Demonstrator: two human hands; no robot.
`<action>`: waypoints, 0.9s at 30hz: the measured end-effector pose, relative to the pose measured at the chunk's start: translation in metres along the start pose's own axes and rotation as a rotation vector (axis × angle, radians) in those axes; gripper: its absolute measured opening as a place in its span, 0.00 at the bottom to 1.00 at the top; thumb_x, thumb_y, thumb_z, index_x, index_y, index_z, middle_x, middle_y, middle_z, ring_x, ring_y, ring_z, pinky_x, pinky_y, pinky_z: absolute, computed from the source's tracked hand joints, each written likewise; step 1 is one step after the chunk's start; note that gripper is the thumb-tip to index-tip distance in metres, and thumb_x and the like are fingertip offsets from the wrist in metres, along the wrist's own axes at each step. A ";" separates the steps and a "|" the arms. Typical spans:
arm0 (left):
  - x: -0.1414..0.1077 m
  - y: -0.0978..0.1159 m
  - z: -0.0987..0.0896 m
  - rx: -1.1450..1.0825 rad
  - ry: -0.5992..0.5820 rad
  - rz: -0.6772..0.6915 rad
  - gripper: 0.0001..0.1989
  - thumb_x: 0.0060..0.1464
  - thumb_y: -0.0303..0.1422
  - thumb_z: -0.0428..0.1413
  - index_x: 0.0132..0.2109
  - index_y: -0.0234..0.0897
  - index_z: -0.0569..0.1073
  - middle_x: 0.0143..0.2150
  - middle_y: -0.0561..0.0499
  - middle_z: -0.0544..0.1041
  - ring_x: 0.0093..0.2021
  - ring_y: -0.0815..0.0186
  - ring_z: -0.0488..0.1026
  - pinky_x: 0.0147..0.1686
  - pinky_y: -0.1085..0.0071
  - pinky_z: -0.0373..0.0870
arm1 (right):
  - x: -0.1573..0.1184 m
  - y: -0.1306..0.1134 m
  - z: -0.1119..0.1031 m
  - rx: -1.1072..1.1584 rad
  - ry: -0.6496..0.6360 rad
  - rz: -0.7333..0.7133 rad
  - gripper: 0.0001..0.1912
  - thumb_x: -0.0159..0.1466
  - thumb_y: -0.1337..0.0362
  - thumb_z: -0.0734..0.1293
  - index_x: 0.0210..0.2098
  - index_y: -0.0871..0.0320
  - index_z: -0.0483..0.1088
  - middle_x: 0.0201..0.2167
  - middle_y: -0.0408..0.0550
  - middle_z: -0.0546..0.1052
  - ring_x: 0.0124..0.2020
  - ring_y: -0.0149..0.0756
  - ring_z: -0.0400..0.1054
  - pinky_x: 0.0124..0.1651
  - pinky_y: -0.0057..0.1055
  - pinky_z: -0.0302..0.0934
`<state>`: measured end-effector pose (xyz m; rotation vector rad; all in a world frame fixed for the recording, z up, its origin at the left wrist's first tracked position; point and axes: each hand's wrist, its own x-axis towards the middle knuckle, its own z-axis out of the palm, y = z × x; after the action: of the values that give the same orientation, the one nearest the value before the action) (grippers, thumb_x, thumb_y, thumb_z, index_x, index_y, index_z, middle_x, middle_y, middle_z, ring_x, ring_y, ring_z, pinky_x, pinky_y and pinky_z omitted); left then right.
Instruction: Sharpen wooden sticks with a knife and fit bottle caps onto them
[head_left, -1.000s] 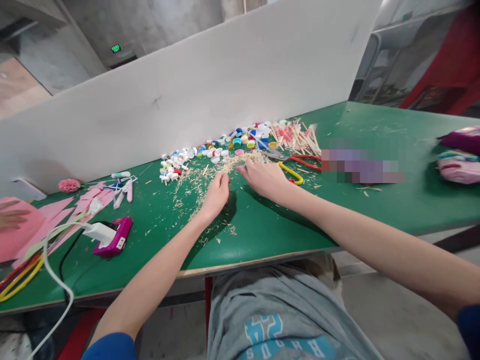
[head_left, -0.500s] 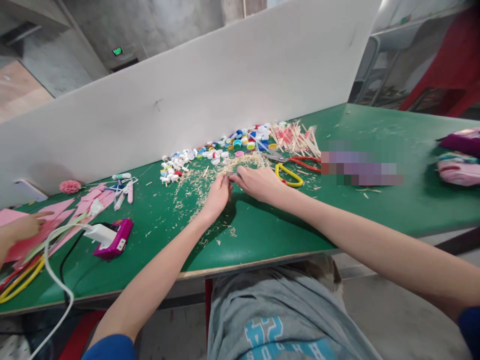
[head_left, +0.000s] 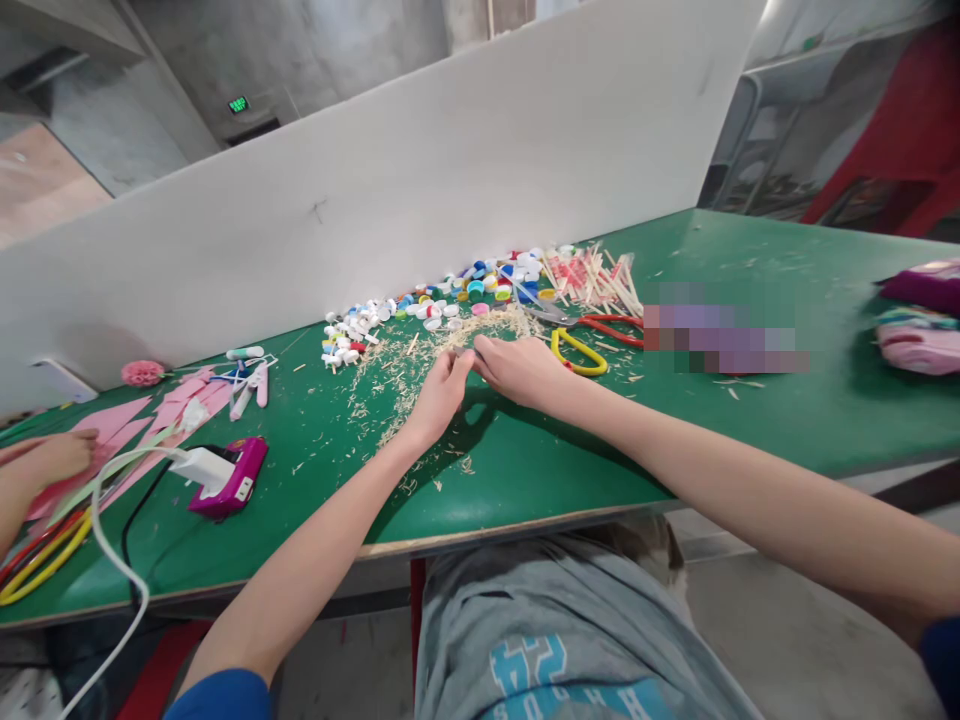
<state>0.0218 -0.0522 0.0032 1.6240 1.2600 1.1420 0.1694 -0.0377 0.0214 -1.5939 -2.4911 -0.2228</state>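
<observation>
My left hand (head_left: 439,398) and my right hand (head_left: 516,370) meet over the green table, fingertips pinched close together. A small dark grey piece (head_left: 461,351) shows between them, too little of it visible to name. Both hands are closed, and the fingers hide most of what they grip. Pale wood shavings (head_left: 405,375) lie scattered beneath and behind my hands. Just behind my right hand are scissors with yellow handles (head_left: 589,362) and scissors with red handles (head_left: 611,328).
Bottle caps (head_left: 435,312) and a heap of short wooden sticks (head_left: 592,275) line the white partition (head_left: 420,180). To the left are a magenta power strip (head_left: 244,478), a white cable (head_left: 112,560), pink paper (head_left: 120,425) and another person's hand (head_left: 64,455). Pouches (head_left: 922,335) sit far right.
My left thumb has moved right, against my right fingers, and the hands are closer together. On the left, the other person's hands have shifted over the pink paper.
</observation>
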 end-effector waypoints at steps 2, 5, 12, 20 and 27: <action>0.000 -0.002 0.000 0.003 -0.027 0.020 0.17 0.61 0.48 0.51 0.36 0.38 0.64 0.24 0.59 0.58 0.23 0.75 0.56 0.26 0.75 0.59 | 0.000 0.000 0.000 0.005 -0.011 -0.010 0.20 0.69 0.53 0.63 0.54 0.60 0.67 0.45 0.50 0.74 0.42 0.35 0.71 0.44 0.38 0.69; 0.002 -0.006 0.001 0.017 -0.041 0.053 0.17 0.57 0.46 0.56 0.36 0.37 0.64 0.28 0.57 0.63 0.28 0.74 0.60 0.31 0.74 0.61 | -0.001 0.000 0.000 0.009 -0.025 -0.035 0.20 0.69 0.53 0.63 0.54 0.60 0.67 0.46 0.51 0.73 0.43 0.35 0.70 0.44 0.39 0.69; 0.003 -0.010 0.000 0.062 -0.032 0.089 0.20 0.53 0.49 0.60 0.37 0.37 0.65 0.31 0.56 0.67 0.30 0.73 0.62 0.34 0.73 0.61 | -0.001 -0.002 -0.001 0.012 -0.035 -0.042 0.20 0.69 0.54 0.63 0.55 0.60 0.67 0.47 0.51 0.73 0.43 0.35 0.70 0.45 0.39 0.69; 0.003 -0.009 -0.001 0.085 -0.016 0.062 0.25 0.51 0.55 0.58 0.36 0.37 0.64 0.28 0.57 0.65 0.27 0.74 0.61 0.31 0.73 0.59 | -0.002 -0.006 -0.003 0.018 -0.039 -0.004 0.20 0.69 0.54 0.63 0.55 0.60 0.67 0.47 0.51 0.73 0.43 0.36 0.70 0.45 0.39 0.69; 0.005 -0.011 -0.002 0.085 -0.016 0.052 0.25 0.51 0.55 0.58 0.35 0.36 0.68 0.29 0.55 0.68 0.28 0.72 0.62 0.32 0.72 0.59 | -0.004 -0.009 -0.007 0.013 -0.061 0.046 0.20 0.69 0.54 0.63 0.55 0.60 0.67 0.47 0.51 0.73 0.43 0.36 0.70 0.45 0.39 0.69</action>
<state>0.0176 -0.0447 -0.0054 1.7341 1.2780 1.1177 0.1629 -0.0463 0.0271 -1.6751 -2.4923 -0.1545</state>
